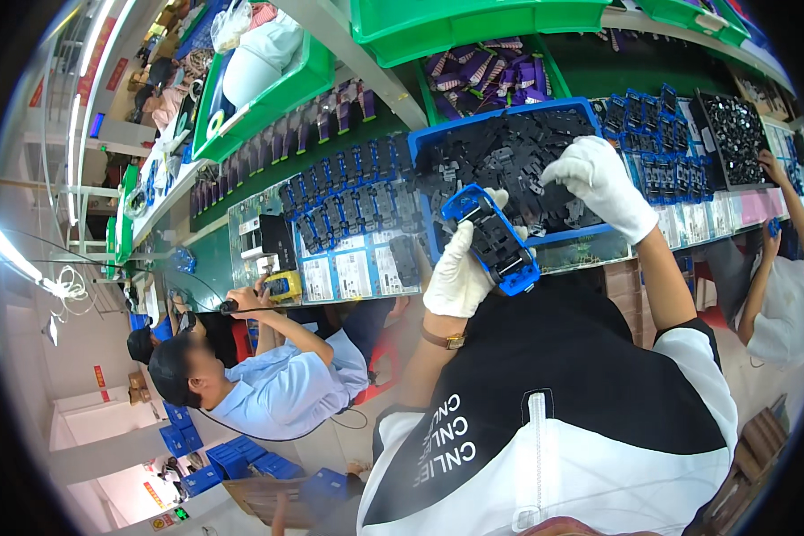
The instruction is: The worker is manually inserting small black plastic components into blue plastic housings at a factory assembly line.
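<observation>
My left hand (458, 277), in a white glove, grips a blue and black plastic housing (493, 241) and tilts it in front of my chest. My right hand (603, 183), also in a white glove, is over the right part of a blue bin (558, 109) of small black plastic parts (491, 147). Its fingertips are pinched together, pointing left over the heap. Whatever may be between them is too small to make out. The held housing overlaps the bin's near edge.
Rows of similar blue and black housings (353, 201) stand left of the bin, more (661, 170) to the right. Behind it, a green crate (554, 76) holds purple parts. A black tray (732, 143) lies far right. Co-workers sit on both sides; one at left holds a yellow piece (283, 286).
</observation>
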A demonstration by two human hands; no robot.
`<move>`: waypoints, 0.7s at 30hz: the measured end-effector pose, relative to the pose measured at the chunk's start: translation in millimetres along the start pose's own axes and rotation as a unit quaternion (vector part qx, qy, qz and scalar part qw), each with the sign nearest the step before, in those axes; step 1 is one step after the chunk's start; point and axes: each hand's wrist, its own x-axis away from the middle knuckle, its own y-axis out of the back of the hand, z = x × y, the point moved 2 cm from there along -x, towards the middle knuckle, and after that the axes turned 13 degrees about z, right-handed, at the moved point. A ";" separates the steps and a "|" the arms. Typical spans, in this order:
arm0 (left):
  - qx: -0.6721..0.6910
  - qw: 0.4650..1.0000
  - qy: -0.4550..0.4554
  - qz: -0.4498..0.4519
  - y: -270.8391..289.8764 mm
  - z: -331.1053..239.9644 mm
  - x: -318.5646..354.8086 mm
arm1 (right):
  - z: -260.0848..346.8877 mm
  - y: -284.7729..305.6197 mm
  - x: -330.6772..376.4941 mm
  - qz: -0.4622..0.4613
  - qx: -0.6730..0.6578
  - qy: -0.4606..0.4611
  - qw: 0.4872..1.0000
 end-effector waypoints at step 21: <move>0.093 0.990 0.088 -0.051 53.6 98.9 34.4 | 34.9 -98.5 92.7 -0.325 -0.506 -0.287 0.746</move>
